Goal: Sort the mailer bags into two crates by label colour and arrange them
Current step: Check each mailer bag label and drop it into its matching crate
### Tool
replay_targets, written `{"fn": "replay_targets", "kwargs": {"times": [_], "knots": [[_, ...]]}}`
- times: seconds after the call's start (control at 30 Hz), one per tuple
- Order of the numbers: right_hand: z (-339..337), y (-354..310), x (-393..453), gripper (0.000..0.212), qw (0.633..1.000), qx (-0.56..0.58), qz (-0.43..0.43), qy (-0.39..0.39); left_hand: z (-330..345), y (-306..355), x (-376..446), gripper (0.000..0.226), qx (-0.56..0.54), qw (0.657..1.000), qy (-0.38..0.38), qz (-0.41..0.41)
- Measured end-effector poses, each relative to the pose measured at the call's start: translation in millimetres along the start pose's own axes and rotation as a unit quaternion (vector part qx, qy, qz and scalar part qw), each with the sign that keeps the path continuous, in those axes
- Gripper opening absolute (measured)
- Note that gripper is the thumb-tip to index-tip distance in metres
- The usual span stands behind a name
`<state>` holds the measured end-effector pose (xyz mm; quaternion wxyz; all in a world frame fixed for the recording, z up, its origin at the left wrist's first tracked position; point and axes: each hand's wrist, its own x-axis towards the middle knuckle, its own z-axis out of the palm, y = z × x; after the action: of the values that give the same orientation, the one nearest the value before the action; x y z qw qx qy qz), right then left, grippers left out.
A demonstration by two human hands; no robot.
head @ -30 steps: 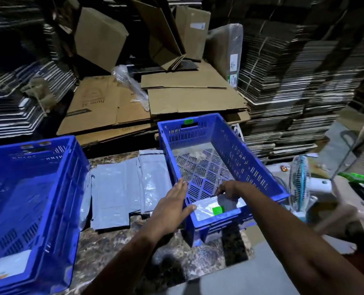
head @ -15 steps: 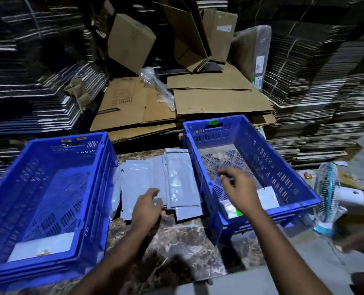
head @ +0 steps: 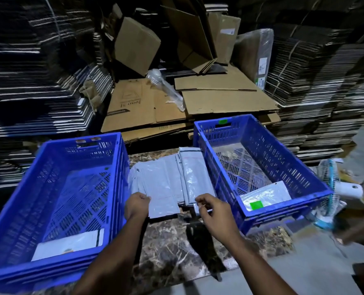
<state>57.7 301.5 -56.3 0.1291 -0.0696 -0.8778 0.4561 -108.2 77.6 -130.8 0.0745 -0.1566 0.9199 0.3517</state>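
Grey mailer bags [head: 172, 179] are piled on the counter [head: 177, 250] between two blue crates [head: 55, 188], within reach of both. The top bag's near edge is pinched by the left hand [head: 137, 204]; the right hand [head: 214, 211] hovers beside it, fingers [head: 200, 200] loosely curled, seemingly holding nothing.

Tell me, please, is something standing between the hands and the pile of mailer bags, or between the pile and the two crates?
Nothing visible does. The left hand and right hand are already at the near edge of the pile of mailer bags. The left crate and right crate flank it, open-topped; only their walls must be cleared.
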Motion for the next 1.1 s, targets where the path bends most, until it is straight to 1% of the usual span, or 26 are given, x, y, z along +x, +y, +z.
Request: {"fn": "replay_targets", "kwargs": {"times": [0.07, 0.13, 0.23, 0.3, 0.37, 0.43, 0.63, 0.73, 0.8, 0.87, 0.93, 1.03, 1.1], "knots": [[2, -4, -2, 0.018, 1.0, -0.006, 0.004, 0.005, -2, -1, 1, 0.028, -0.022, 1.0, 0.002, -0.006], [5, -7, -4, 0.017, 1.0, -0.007, 0.008, 0.013, -8, -1, -6, 0.026, -0.037, 0.999, 0.029, 0.003], [13, -13, -5, 0.015, 0.999, 0.0, 0.014, 0.029, -22, -3, -17, 0.016, 0.018, 0.99, 0.105, 0.089], [19, -17, -5, 0.015, 1.0, 0.002, 0.016, 0.025, -32, -4, -22, 0.012, -0.009, 0.982, 0.137, 0.127], [26, -21, -4, 0.014, 1.0, 0.0, 0.017, 0.009, -39, 0, -27, 0.013, -0.039, 0.979, 0.139, 0.142], [32, -25, -3, 0.014, 1.0, 0.003, 0.012, -0.001, -47, 7, -36, 0.011, -0.063, 0.978, 0.128, 0.153], [42, -34, 4, 0.014, 0.999, 0.036, 0.024, -0.031, -64, 22, -56, 0.013, -0.244, 0.959, 0.063, 0.132], [41, -40, 6, 0.017, 0.997, 0.065, 0.033, -0.037, -74, 29, -63, 0.01, -0.351, 0.93, 0.023, 0.106], [41, -46, 11, 0.031, 0.99, 0.114, 0.049, -0.068, -77, 28, -77, 0.007, -0.411, 0.905, -0.026, 0.103], [41, -54, 16, 0.041, 0.981, 0.162, 0.055, -0.087, -78, 25, -96, 0.011, -0.444, 0.887, -0.068, 0.11], [41, -61, 21, 0.036, 0.977, 0.201, 0.044, -0.062, -82, 23, -118, 0.01, -0.462, 0.873, -0.092, 0.128], [37, -70, 24, 0.023, 0.968, 0.248, 0.028, -0.019, -93, 28, -140, 0.026, -0.486, 0.852, -0.13, 0.148], [34, -77, 25, 0.022, 0.964, 0.264, 0.015, -0.026, -100, 31, -144, 0.028, -0.477, 0.857, -0.121, 0.15]]}}
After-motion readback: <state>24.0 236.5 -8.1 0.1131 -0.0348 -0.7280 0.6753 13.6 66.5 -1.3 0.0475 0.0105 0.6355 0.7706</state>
